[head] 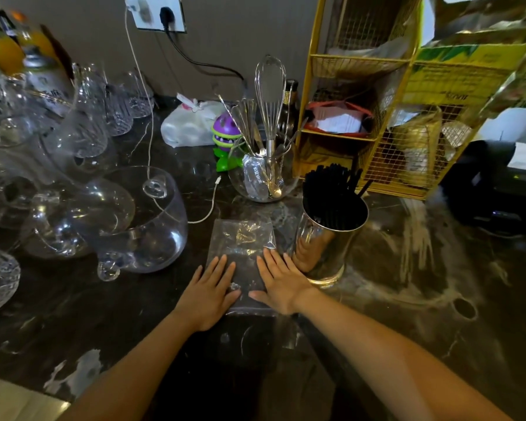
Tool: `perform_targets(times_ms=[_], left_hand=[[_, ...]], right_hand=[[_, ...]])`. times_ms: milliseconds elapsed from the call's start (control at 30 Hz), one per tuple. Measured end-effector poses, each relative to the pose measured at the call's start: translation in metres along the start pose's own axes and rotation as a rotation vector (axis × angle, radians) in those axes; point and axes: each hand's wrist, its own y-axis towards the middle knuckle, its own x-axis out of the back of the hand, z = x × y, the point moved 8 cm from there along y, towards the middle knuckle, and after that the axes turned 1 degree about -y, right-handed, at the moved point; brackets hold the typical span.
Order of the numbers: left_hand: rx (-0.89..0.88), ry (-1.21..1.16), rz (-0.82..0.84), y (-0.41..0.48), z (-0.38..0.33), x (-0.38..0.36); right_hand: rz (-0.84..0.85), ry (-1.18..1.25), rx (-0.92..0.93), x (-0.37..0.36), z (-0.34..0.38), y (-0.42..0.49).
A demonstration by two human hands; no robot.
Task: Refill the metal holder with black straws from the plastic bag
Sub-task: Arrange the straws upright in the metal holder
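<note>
The left hand (209,291) and the right hand (281,284) are lying flat, fingers spread, both pressing down on one clear plastic bag (240,238) that is lying flat on the dark tabletop (407,299), gripping nothing. Just to the right of the right hand, one metal holder (328,244) is standing upright, packed with black straws (331,192) too many to count. Beyond the hands one glass bowl of utensils (263,177) is sitting, several glasses (140,223) are crowding the left, and one yellow wire rack (377,117) is standing behind the holder.
</note>
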Motion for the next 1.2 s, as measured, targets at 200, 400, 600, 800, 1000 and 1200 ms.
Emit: perform_targets(times_ms=[200, 400, 600, 800, 1000, 1200], left_hand=[[0.024, -0.036, 0.008, -0.002, -0.003, 0.004], [0.083, -0.139, 0.059, 0.003, -0.004, 0.019], [0.090, -0.437, -0.026, 0.011, -0.010, 0.047], [-0.041, -0.657, -0.390, 0.010, -0.046, 0.145], [-0.326, -0.755, -0.491, 0.002, -0.114, 0.241], [-0.468, -0.595, -0.396, 0.022, -0.168, 0.270]], right_hand=[[0.011, -0.039, 0.030, 0.002, 0.002, -0.007], [0.064, 0.118, 0.063, 0.012, 0.006, -0.022], [0.001, 0.309, 0.154, 0.056, 0.019, -0.049], [-0.230, 0.505, 0.269, 0.135, 0.021, -0.097], [-0.568, 0.768, 0.234, 0.209, -0.032, -0.154], [-0.785, 0.957, -0.003, 0.220, -0.109, -0.165]])
